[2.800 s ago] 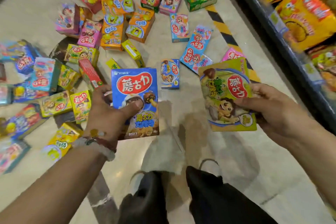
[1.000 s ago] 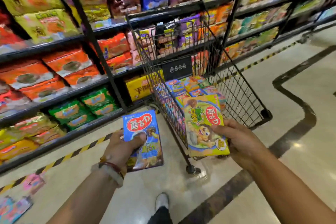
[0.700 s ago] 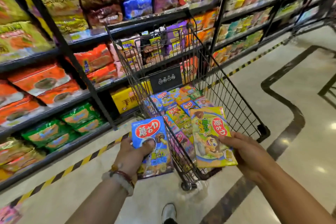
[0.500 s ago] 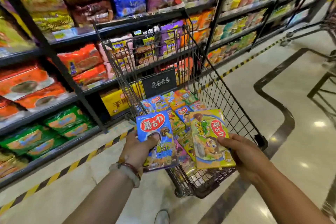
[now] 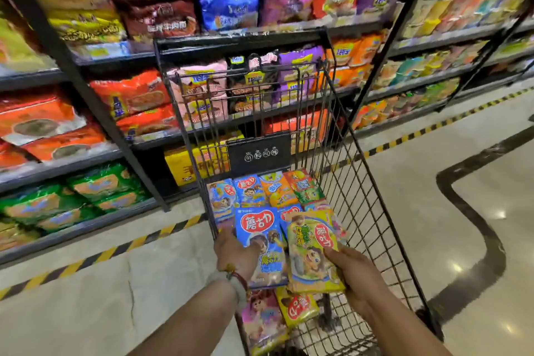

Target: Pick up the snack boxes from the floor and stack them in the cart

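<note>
- The left hand (image 5: 235,251) is gripping a blue snack box (image 5: 261,243) by its left edge, thumb lying across the front face and the other fingers hidden behind it; a beaded bracelet (image 5: 235,283) is circling the wrist.
- The right hand (image 5: 351,272) is holding a yellow-green snack box (image 5: 313,251) by its lower right corner, thumb pressing on the front and fingers curling underneath.
- The two boxes are hovering side by side, edges touching or nearly so, faces up, the blue one at 9 o'clock of the yellow-green one; both are sitting inside the outline of the black wire cart (image 5: 367,211), above the load already in it.
- Lying in the cart at 12 o'clock of the held pair is a row of boxes (image 5: 267,189): blue, blue, orange and green, packed closely.
- At 6 o'clock of the held boxes, a pink box (image 5: 261,319) and a yellow box with a red oval (image 5: 297,308) are lying on the cart's floor near its closest end.
- A dark placard (image 5: 258,153) with small white icons is hanging on the cart's far wall.
- Shelves (image 5: 115,55) of bagged snacks in orange, green, purple and blue are running from 9 to 2 o'clock beyond the cart.
- A yellow-and-black striped strip (image 5: 95,257) is edging the pale glossy floor (image 5: 433,225) along the shelf base, and a dark curved inlay (image 5: 491,240) is winding across the floor at 3 o'clock.
</note>
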